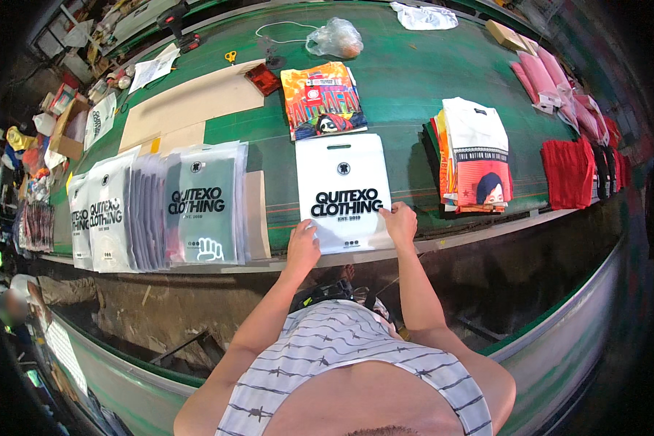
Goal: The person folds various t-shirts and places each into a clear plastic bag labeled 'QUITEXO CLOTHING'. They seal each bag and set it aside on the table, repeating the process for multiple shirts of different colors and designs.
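Observation:
A white plastic garment bag (345,185) with black print and a slot handle at its top lies flat in front of me, at the table's near edge. My left hand (304,245) is closed on its lower left edge, fingers bent. On the right edge, a little higher, my right hand (400,222) pinches the bag between thumb and fingers. Just beyond the bag's top lies a folded, brightly printed T-shirt (325,102). Whether anything is inside the bag I cannot tell.
Filled printed bags (203,203) stand in a row at left. A stack of folded T-shirts (478,156) lies right, beside red folded garments (567,174) and pink bundles (541,80). Farther back are cardboard (196,102), yellow scissors (230,57), a cordless drill (178,29) and a clear plastic bag (334,38).

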Demonstrator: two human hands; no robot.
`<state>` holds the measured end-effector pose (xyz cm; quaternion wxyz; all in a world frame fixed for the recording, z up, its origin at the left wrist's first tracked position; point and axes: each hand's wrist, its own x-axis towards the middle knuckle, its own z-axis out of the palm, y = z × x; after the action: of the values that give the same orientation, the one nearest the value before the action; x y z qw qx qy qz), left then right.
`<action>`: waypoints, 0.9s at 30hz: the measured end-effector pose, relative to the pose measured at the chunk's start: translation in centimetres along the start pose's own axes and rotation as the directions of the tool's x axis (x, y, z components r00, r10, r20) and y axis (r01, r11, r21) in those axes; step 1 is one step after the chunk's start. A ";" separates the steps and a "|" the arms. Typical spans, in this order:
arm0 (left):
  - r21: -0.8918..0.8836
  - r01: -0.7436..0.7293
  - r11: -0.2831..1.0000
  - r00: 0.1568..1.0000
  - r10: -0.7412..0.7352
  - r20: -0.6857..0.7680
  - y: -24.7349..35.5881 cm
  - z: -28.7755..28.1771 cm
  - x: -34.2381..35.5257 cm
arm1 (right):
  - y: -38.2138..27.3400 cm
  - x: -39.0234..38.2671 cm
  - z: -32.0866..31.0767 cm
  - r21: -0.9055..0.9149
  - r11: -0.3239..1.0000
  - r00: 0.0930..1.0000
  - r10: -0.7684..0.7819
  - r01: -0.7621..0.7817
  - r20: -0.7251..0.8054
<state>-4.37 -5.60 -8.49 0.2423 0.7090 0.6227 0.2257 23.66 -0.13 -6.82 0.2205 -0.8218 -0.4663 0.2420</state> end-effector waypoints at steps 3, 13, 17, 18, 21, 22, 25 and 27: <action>0.019 -0.032 0.999 0.999 0.032 0.018 0.1 0.1 -0.6 | 0.3 0.8 0.2 -0.009 0.999 0.999 0.032 -0.032 0.012; 0.081 -0.005 0.997 0.999 0.001 0.044 1.0 -1.1 -0.8 | 1.8 2.3 0.8 0.177 0.973 0.988 -0.139 0.149 -0.069; 0.131 -0.044 0.990 0.997 0.036 0.062 0.4 -1.0 -0.6 | 1.9 2.4 0.4 0.177 0.968 0.983 -0.168 0.178 -0.071; 0.129 -0.045 0.991 0.997 0.037 0.066 0.3 -1.0 -0.5 | 1.9 2.4 0.3 0.162 0.967 0.980 -0.185 0.195 -0.072; 0.126 -0.035 0.991 0.995 0.023 0.094 0.3 -1.2 -0.3 | 1.4 2.8 -0.8 0.076 0.980 0.978 -0.176 0.186 -0.114; 0.128 -0.025 0.991 0.994 0.010 0.113 0.3 -1.3 -0.2 | 0.8 2.7 -1.4 0.068 0.964 0.953 -0.239 0.256 -0.188; 0.081 0.001 0.997 0.994 -0.009 0.106 0.1 -1.6 0.0 | -1.1 2.0 -3.8 0.190 0.955 0.961 -0.190 0.228 -0.202; 0.004 -0.005 1.000 0.999 0.005 0.032 0.2 -1.6 0.1 | -2.1 1.4 -4.6 0.229 0.931 0.942 -0.228 0.285 -0.247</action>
<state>-5.25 -5.43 -7.14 0.2504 0.7146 0.6173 0.2135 25.67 1.40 -2.20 0.4064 -0.7383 -0.5074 0.1796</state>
